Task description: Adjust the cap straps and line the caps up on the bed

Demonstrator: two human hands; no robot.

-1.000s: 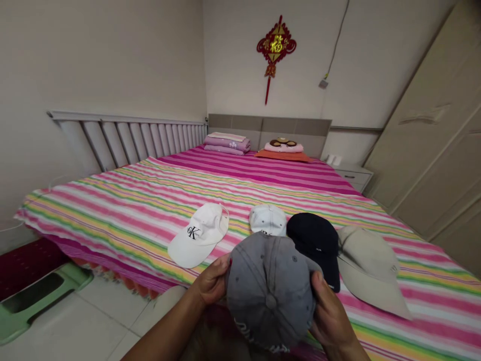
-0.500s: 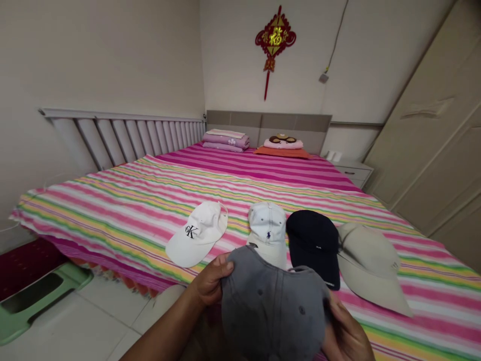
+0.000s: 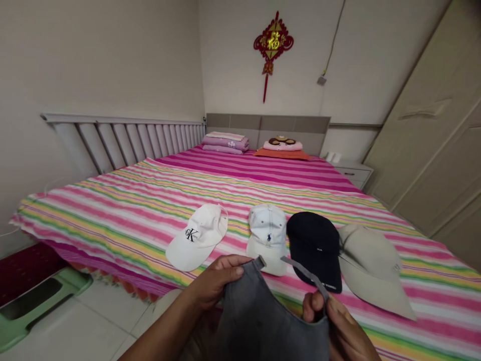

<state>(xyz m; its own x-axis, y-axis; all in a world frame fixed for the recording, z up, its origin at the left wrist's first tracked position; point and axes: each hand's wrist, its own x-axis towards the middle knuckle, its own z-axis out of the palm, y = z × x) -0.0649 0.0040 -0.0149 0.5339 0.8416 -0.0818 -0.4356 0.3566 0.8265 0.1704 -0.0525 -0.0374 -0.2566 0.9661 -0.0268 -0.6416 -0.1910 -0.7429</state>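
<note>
A grey baseball cap (image 3: 274,321) is held between my two hands, low in the view, its back opening turned upward. My left hand (image 3: 220,281) pinches the cap's left back edge beside a small metal buckle (image 3: 262,260). At the right, my right hand (image 3: 340,323) grips the other back edge, where a loose grey strap (image 3: 306,273) sticks out, apart from the buckle. Just beyond lie a white cap with CK letters (image 3: 199,235), a pale cap with a small rider logo (image 3: 267,235), a black cap (image 3: 314,248) and a beige cap (image 3: 374,268).
The caps lie on a bed with a striped sheet (image 3: 124,200). Folded purple bedding (image 3: 225,143) and a pink and orange pile (image 3: 282,149) sit by the headboard (image 3: 240,123). A green stool (image 3: 45,301) stands on the floor at left; a wardrobe (image 3: 432,115) rises at right.
The grey cap's back edge has come open: strap and buckle are now separate. The cap has tipped lower, and my right hand has shifted onto the strap side.
</note>
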